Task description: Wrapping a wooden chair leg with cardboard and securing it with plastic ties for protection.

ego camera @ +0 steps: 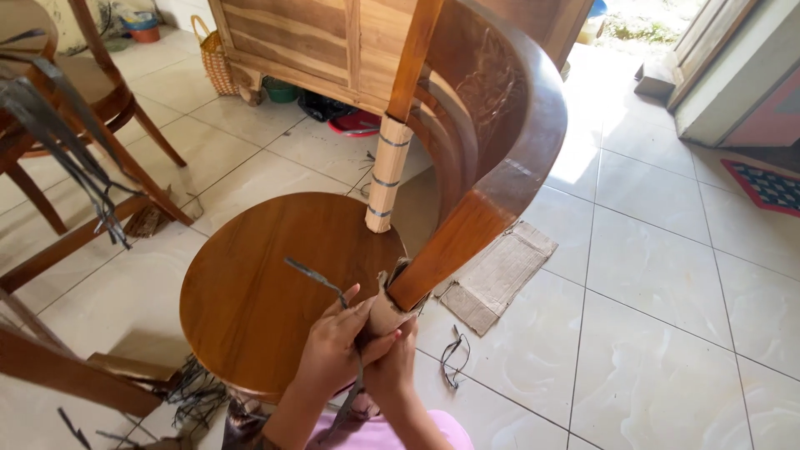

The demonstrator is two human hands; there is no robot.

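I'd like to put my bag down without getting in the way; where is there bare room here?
The floor tiles right of the chair's curved backrest are bare, past the cardboard piece. The round seat is mostly bare too. It is crowded at the left, with other chairs and dark strips, and where both hands wrap the post.

The floor [667,275] is made of large pale tiles with a light marble pattern. Strong sunlight falls on the tiles at the top right. A wooden cabinet [292,37] stands at the back, and a woven basket [218,60] is beside it. Other wooden chairs [92,92] are on the left. A flat piece of cardboard [500,275] lies on the floor, and a patterned mat [767,185] is at the right edge.
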